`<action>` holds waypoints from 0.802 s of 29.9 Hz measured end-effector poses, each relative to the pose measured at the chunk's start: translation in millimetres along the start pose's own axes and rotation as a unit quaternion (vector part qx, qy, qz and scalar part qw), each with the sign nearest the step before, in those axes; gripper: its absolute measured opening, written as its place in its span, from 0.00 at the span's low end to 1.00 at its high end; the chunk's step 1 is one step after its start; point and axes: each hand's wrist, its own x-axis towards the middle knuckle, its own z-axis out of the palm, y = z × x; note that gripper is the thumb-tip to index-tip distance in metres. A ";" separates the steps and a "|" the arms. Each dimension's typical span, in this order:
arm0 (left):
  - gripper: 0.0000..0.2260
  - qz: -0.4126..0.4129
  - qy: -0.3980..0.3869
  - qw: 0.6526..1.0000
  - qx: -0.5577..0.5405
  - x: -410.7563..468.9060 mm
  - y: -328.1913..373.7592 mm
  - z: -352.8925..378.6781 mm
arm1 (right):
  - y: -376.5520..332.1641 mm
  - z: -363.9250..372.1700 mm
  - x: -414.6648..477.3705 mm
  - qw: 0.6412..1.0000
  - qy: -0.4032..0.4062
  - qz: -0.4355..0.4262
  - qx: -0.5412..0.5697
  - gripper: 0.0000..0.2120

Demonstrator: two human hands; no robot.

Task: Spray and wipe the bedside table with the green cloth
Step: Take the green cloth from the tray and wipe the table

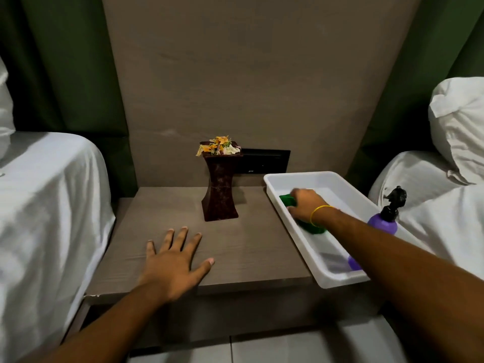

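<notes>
Left hand (172, 268) flat, open on bedside table (248, 247) | right hand (305, 205) — seemingly gripping green cloth (288, 200)

Your counter (248, 247) looks like matt grey-brown wood-grain laminate. The tray (324, 271) is smooth white plastic with a slight sheen. The green cloth (286, 199) in it looks soft and matt. The spray bottle (383, 224) is glossy purple plastic; the pedestal (220, 195) looks like polished dark stone.
</notes>
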 end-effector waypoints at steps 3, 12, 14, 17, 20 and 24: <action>0.44 0.006 0.006 1.000 -0.012 1.2 1.7 0.3 | 16.8 22.3 12.8 0.998 -0.033 0.048 0.008 0.26; 0.34 0.028 0.062 0.997 -0.037 9.7 -2.1 -65.6 | 25.7 45.8 33.1 0.993 0.076 0.079 -0.047 0.18; 0.27 0.039 0.159 0.983 -0.080 33.3 -3.4 -106.8 | 26.3 39.1 39.0 0.979 0.111 0.136 0.107 0.17; 0.21 0.070 0.302 0.947 -0.086 82.4 1.9 -169.5 | 24.3 16.5 46.8 0.883 0.168 0.253 0.357 0.17; 0.25 0.075 0.320 0.942 -0.070 132.8 14.2 -213.4 | 12.2 -8.8 43.4 0.722 0.165 0.298 0.602 0.23; 0.35 0.043 0.154 0.985 -0.062 182.1 33.8 -233.2 | -11.3 -41.1 25.1 0.573 0.171 0.284 0.750 0.22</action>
